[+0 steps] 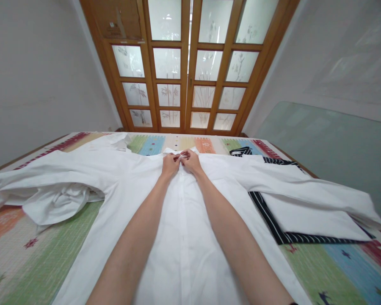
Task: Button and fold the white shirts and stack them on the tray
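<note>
A white long-sleeved shirt [180, 220] lies spread front side up, its sleeves out to both sides and its collar at the far end. My left hand [171, 164] pinches the shirt's front edge just below the collar. From the other side my right hand [190, 161] pinches the same spot, and the fingertips of both hands nearly meet. Any button between them is hidden by my fingers. The button strip runs from there straight down between my forearms.
Bunched white cloth [62, 203] lies under the left sleeve. Folded black-and-white striped clothing [269, 220] with white cloth shows under the right sleeve. A colourful patterned cover [320, 271] lies beneath everything. Wood-framed glass doors [187, 80] stand behind; a glass panel [330, 156] is at right.
</note>
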The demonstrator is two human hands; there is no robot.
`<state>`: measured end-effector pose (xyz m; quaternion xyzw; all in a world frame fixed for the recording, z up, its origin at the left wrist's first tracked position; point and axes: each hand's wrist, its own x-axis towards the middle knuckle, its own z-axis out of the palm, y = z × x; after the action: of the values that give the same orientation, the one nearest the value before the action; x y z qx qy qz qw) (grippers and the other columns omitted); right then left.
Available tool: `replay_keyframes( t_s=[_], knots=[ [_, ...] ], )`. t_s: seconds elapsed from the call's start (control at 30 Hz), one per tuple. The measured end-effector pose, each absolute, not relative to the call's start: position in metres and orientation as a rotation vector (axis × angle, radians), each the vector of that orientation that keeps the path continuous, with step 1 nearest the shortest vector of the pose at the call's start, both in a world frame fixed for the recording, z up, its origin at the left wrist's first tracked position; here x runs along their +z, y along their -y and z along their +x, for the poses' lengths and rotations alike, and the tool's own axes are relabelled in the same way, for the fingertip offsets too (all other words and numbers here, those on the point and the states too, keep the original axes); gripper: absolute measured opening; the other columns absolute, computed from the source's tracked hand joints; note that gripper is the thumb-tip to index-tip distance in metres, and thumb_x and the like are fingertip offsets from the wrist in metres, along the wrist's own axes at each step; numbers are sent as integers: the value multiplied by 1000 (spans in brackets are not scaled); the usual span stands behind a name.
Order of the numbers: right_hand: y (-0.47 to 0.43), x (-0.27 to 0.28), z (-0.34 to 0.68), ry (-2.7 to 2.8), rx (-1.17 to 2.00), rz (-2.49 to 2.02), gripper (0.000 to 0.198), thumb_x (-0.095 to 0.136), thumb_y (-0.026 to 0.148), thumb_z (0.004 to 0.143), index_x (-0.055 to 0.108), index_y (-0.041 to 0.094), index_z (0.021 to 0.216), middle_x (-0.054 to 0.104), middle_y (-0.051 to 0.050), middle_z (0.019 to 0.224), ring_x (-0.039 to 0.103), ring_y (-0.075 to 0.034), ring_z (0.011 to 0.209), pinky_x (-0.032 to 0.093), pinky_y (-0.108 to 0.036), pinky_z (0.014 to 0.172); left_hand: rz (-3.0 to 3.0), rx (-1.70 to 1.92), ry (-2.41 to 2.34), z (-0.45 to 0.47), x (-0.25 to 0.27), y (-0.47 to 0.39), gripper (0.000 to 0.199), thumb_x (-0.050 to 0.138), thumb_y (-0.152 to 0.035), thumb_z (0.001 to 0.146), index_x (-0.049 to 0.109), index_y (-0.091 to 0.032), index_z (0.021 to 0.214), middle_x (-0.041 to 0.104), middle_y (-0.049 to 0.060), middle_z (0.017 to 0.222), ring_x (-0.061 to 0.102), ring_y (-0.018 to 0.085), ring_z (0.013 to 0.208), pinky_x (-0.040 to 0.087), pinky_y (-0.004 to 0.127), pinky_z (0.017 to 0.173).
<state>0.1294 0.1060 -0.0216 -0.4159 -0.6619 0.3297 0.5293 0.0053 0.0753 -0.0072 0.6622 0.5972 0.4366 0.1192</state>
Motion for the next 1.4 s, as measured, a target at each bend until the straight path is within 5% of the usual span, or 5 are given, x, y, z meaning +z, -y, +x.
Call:
replay_keyframes(
  t_s=[0.27,0.43,0.87,1.4],
  knots=[
    [-102,-21,129,1667,558,-1072,13,55,17,71,59,22,82,70,-2,82,64,-17,72,50,-31,74,1885,1280,-1746,5,-10,-79,15,64,-15,79,76,-13,87,75,8,85,67,19,77,51,31,80],
    [-100,-20,128,1643,550,-1082,12,56,18,71,61,21,82,71,-3,83,63,-18,72,50,-31,73,1688,1380,-1647,2,-12,-80,5,71,-18,74,71,-14,78,75,7,83,68,19,77,52,31,78],
    [-106,-21,131,1524,708,-993,15,69,25,63,62,20,76,72,-2,75,68,-19,73,52,-29,70,1378,1491,-1443,-3,-15,-84,26,84,-30,56,64,-15,66,73,6,76,69,20,74,52,30,70],
    [-102,-16,129,1573,683,-998,12,70,31,69,64,21,73,73,-3,78,68,-20,79,52,-30,76,1363,1484,-1495,-2,-11,-81,15,76,-23,65,64,-16,71,75,6,80,68,18,72,53,28,67]
  ],
)
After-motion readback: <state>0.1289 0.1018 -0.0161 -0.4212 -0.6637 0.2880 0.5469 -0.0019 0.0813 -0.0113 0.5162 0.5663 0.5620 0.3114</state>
